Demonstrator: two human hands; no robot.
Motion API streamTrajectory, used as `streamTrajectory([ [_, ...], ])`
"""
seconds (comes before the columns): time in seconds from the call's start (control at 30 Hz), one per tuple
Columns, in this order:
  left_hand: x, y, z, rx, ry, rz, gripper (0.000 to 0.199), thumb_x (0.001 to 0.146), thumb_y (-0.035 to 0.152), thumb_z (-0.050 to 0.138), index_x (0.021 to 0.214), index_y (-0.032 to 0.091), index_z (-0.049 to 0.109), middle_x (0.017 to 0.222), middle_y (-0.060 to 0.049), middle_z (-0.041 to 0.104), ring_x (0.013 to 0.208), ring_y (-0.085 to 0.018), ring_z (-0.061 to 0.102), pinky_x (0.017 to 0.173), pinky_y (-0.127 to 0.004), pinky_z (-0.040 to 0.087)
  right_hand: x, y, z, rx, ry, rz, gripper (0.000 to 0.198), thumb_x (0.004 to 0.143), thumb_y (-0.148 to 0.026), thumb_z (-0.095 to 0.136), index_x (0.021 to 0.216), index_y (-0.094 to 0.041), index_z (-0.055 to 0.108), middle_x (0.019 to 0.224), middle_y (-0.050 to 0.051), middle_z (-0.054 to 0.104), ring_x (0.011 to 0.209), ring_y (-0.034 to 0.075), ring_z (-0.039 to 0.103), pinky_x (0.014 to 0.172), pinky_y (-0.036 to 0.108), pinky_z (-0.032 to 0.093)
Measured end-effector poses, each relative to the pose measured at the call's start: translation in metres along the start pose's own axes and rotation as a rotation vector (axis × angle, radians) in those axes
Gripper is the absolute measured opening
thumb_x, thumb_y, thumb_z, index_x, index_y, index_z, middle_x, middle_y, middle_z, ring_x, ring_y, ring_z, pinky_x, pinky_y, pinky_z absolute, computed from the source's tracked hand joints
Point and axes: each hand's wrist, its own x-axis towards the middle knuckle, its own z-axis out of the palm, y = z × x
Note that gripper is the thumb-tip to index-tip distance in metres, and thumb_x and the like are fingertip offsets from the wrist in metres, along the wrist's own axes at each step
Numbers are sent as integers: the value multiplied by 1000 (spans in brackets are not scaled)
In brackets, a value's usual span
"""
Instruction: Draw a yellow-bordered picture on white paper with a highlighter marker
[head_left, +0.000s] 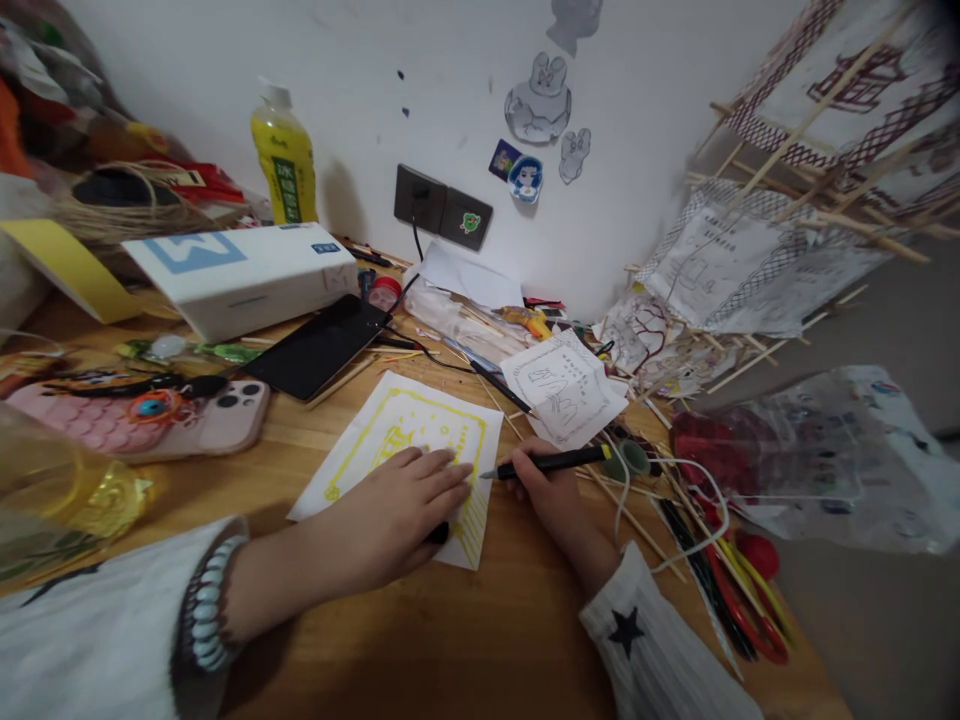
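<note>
White paper (411, 425), yellow-inked, flat on desk (315, 655); black pen (566, 460) uncapped, nib at paper's right edge.

Left hand (405, 505) bare, bracelet (208, 615) of round pale blue-green beads at wrist, left sleeve (112, 640) whitish, ribbed, loose wide cuff, dark print partly visible; right hand (547, 495) also bare, right sleeve (667, 650) matching whitish rib, black five-pointed star (625, 630) near cuff.

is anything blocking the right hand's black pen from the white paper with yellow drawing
Nothing visible stands between the black pen and the right edge of the white paper; the bare left hand covers the sheet's middle, left of the tip.
</note>
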Motion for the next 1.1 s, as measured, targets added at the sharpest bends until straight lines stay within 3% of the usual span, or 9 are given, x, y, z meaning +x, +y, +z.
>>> streamTrajectory([
  [0.3, 1, -1, -4, 0, -23, 12, 46, 78, 19, 61, 123, 16, 55, 142, -10, 49, 120, -32, 49, 100, -49, 35, 0, 4, -2, -57, -39, -57, 21, 80, -35, 59, 66, -20, 59, 55, -4, 53, 47, 11, 46, 45, 22, 35],
  [0.73, 1, 0, -6, -16, -27, 10, 45, 78, 19, 61, 123, 18, 55, 140, -9, 51, 124, -32, 45, 100, -48, 35, 1, 1, -2, -13, 30, 34, 21, 69, -28, 54, 50, -20, 53, 49, -3, 50, 47, 12, 45, 42, 21, 33],
  [0.93, 0, -1, -4, -36, 1, 36, 42, 80, 19, 59, 122, 18, 55, 136, -10, 54, 117, -30, 50, 102, -46, 34, 2, 0, -1, 21, 35, 9, 26, 76, -36, 55, 55, -21, 51, 46, -5, 46, 41, 10, 41, 40, 22, 31],
  [1.1, -2, -2, -1, 16, -27, 8, 56, 83, 23, 58, 135, 10, 45, 140, -16, 50, 124, -31, 46, 103, -44, 33, 1, 3, -1, -2, -2, -29, 24, 80, -37, 57, 63, -20, 56, 53, -4, 51, 46, 11, 45, 44, 22, 35],
])
